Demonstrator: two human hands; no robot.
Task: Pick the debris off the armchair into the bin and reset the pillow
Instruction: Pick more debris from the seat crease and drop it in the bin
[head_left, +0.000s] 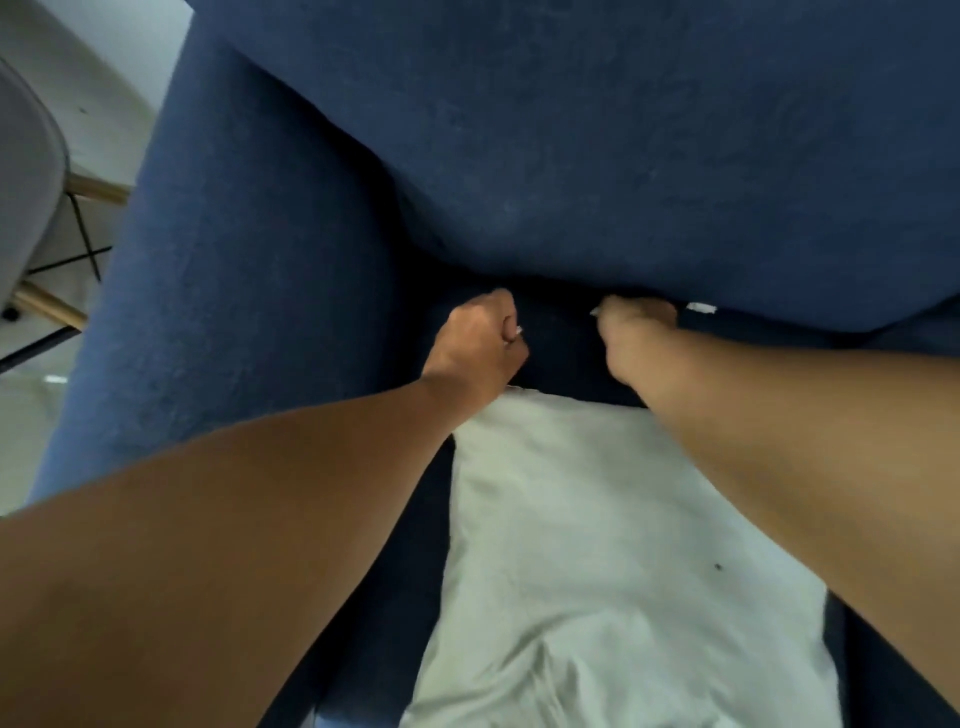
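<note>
The blue armchair (623, 156) fills the view, with its back cushion at the top and its left arm (218, 291) beside it. A pale pillow (597, 545) lies flat on the seat, between my forearms. My left hand (478, 348) is curled into a fist at the dark crease between seat and back; I cannot see whether anything is inside it. My right hand (634, 338) presses into the same crease, its fingers hidden under the back cushion. A small white scrap of debris (701, 307) sits in the crease just right of my right hand. No bin is in view.
A grey chair (26, 182) with wooden legs and black wire bracing stands on the pale floor (31, 405) to the left of the armchair.
</note>
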